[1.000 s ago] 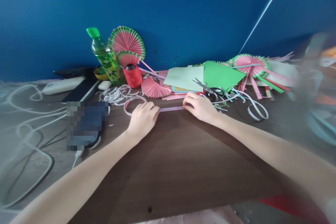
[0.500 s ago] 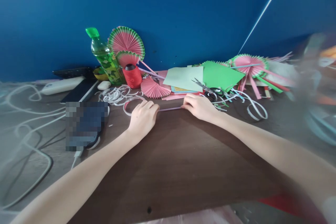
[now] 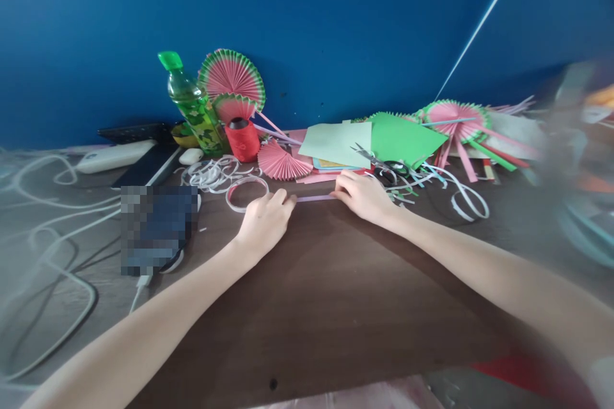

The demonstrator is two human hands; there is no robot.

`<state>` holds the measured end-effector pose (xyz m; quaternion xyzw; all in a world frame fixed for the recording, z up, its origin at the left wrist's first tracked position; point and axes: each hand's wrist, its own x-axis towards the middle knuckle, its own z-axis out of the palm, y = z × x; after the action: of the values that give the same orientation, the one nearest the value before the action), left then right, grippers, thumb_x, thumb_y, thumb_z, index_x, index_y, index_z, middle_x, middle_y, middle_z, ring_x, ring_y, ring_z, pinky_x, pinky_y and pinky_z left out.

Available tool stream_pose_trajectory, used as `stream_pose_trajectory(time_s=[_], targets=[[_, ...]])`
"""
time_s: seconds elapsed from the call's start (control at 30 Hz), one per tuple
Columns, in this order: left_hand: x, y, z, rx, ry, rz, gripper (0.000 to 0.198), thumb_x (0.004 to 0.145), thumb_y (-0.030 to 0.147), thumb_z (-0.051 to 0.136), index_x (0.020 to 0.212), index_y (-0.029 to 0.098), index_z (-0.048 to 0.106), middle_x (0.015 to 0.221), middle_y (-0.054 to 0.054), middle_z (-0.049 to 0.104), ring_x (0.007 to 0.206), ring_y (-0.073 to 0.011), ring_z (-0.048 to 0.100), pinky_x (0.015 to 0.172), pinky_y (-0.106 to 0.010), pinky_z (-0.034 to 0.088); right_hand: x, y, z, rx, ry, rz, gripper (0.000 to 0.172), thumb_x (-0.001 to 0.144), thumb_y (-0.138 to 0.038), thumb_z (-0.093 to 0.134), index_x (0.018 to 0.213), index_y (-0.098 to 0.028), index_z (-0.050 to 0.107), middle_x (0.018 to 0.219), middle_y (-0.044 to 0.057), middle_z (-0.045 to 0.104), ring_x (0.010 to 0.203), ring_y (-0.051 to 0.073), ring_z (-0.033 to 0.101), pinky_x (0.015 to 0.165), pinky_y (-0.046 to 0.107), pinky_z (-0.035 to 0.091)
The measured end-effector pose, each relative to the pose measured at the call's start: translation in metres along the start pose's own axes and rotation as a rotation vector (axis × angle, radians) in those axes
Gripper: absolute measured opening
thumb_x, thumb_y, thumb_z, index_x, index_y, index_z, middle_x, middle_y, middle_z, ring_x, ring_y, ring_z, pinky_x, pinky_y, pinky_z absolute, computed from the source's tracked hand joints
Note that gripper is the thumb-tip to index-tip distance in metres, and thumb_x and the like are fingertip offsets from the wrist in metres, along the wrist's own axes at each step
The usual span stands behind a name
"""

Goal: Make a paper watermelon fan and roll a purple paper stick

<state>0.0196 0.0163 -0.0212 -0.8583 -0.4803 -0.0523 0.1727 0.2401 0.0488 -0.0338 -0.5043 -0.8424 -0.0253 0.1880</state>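
Between my two hands a narrow pale purple paper strip (image 3: pixel 315 198) lies stretched just above or on the brown table. My left hand (image 3: pixel 268 217) has its fingers closed on the strip's left part. At the other end my right hand (image 3: pixel 359 195) pinches the strip with thumb and fingers. A roll of tape (image 3: pixel 232 189) lies flat beside my left hand, partly hidden by it. Behind my right hand rest black-handled scissors (image 3: pixel 378 163), their blades over pale green paper (image 3: pixel 336 142).
Pink-and-green folded paper fans (image 3: pixel 235 77) lean against the blue wall, near a green bottle (image 3: pixel 189 102) and a red thread spool (image 3: pixel 242 140). Curled white strips (image 3: pixel 211 172) lie to the left. A phone (image 3: pixel 163 227) with a cable is farther left. Green paper (image 3: pixel 405 140) stands at the back right.
My left hand has slid slightly right along the strip, showing more of the tape roll. My right hand has stayed almost still.
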Motion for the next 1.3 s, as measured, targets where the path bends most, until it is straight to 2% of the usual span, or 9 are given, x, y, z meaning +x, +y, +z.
stream_pose_trajectory(time_s=[0.17, 0.27, 0.37, 0.47, 0.6, 0.7, 0.77, 0.9, 1.3], targets=[[-0.002, 0.009, -0.007, 0.026, -0.089, 0.006, 0.048, 0.082, 0.007, 0.037, 0.127, 0.021, 0.049, 0.086, -0.010, 0.055, 0.070, -0.0198, 0.055, 0.051, -0.028, 0.037, -0.005, -0.004, 0.002, -0.118, 0.034, -0.097, 0.021, 0.090, -0.022, 0.040, 0.094, -0.018, 0.061, 0.088, 0.005, 0.058, 0.068, 0.014, 0.052, 0.054, 0.025, 0.030], [-0.002, 0.012, -0.010, 0.033, -0.109, 0.018, 0.046, 0.082, 0.009, 0.038, 0.127, 0.014, 0.047, 0.091, -0.012, 0.055, 0.075, -0.0221, 0.055, 0.056, -0.031, 0.041, -0.006, -0.008, 0.000, -0.179, 0.028, -0.225, 0.033, 0.088, -0.010, 0.036, 0.108, -0.019, 0.060, 0.088, 0.007, 0.059, 0.080, 0.018, 0.052, 0.063, 0.028, 0.036], [0.000, 0.014, -0.010, -0.035, -0.101, 0.060, 0.041, 0.081, 0.007, 0.037, 0.120, 0.005, 0.051, 0.096, -0.014, 0.054, 0.086, -0.0236, 0.053, 0.069, -0.035, 0.046, -0.007, -0.017, -0.003, -0.237, -0.001, -0.291, 0.033, 0.088, -0.009, 0.035, 0.105, -0.014, 0.063, 0.086, 0.010, 0.059, 0.086, 0.022, 0.050, 0.072, 0.033, 0.039], [0.001, 0.017, -0.008, -0.153, -0.091, 0.047, 0.040, 0.078, 0.007, 0.039, 0.116, 0.003, 0.051, 0.107, -0.016, 0.050, 0.094, -0.0235, 0.050, 0.075, -0.033, 0.048, -0.011, -0.031, -0.007, -0.279, -0.045, -0.260, 0.033, 0.087, -0.008, 0.034, 0.103, -0.008, 0.063, 0.088, 0.013, 0.058, 0.086, 0.023, 0.050, 0.071, 0.034, 0.041], [-0.001, 0.024, -0.004, -0.223, -0.061, 0.006, 0.037, 0.077, 0.015, 0.041, 0.111, 0.004, 0.052, 0.115, -0.016, 0.048, 0.099, -0.0257, 0.047, 0.077, -0.035, 0.050, -0.020, -0.047, -0.009, -0.265, -0.096, -0.167, 0.040, 0.084, -0.007, 0.036, 0.120, -0.010, 0.053, 0.098, 0.015, 0.059, 0.085, 0.024, 0.053, 0.062, 0.033, 0.045], [-0.002, 0.028, -0.003, -0.245, -0.017, -0.010, 0.037, 0.080, 0.020, 0.042, 0.112, 0.005, 0.052, 0.119, -0.017, 0.047, 0.102, -0.0266, 0.046, 0.084, -0.038, 0.049, -0.024, -0.052, -0.006, -0.134, -0.070, -0.185, 0.036, 0.087, -0.015, 0.037, 0.119, -0.013, 0.054, 0.114, 0.014, 0.057, 0.100, 0.026, 0.053, 0.079, 0.039, 0.049], [-0.003, 0.029, -0.002, -0.253, 0.010, -0.019, 0.038, 0.080, 0.022, 0.043, 0.114, 0.006, 0.051, 0.120, -0.017, 0.046, 0.103, -0.0269, 0.047, 0.086, -0.040, 0.047, -0.024, -0.051, -0.002, -0.020, -0.050, -0.224, 0.037, 0.088, -0.023, 0.037, 0.121, -0.012, 0.052, 0.122, 0.014, 0.054, 0.114, 0.027, 0.048, 0.095, 0.047, 0.042], [-0.004, 0.029, -0.002, -0.241, 0.004, -0.030, 0.043, 0.081, 0.022, 0.042, 0.120, 0.006, 0.048, 0.115, -0.017, 0.050, 0.104, -0.0273, 0.046, 0.089, -0.040, 0.046, -0.023, -0.048, 0.004, 0.092, -0.049, -0.270, 0.045, 0.088, -0.025, 0.036, 0.127, -0.006, 0.046, 0.132, 0.018, 0.047, 0.127, 0.027, 0.037, 0.104, 0.047, 0.035], [-0.006, 0.026, 0.003, -0.296, 0.034, -0.041, 0.045, 0.081, 0.024, 0.044, 0.124, 0.008, 0.046, 0.117, -0.015, 0.053, 0.110, -0.0275, 0.046, 0.091, -0.041, 0.045, -0.021, -0.046, 0.001, 0.010, -0.045, -0.228, 0.039, 0.088, -0.024, 0.038, 0.120, -0.009, 0.055, 0.127, 0.014, 0.052, 0.120, 0.024, 0.047, 0.101, 0.044, 0.039]])
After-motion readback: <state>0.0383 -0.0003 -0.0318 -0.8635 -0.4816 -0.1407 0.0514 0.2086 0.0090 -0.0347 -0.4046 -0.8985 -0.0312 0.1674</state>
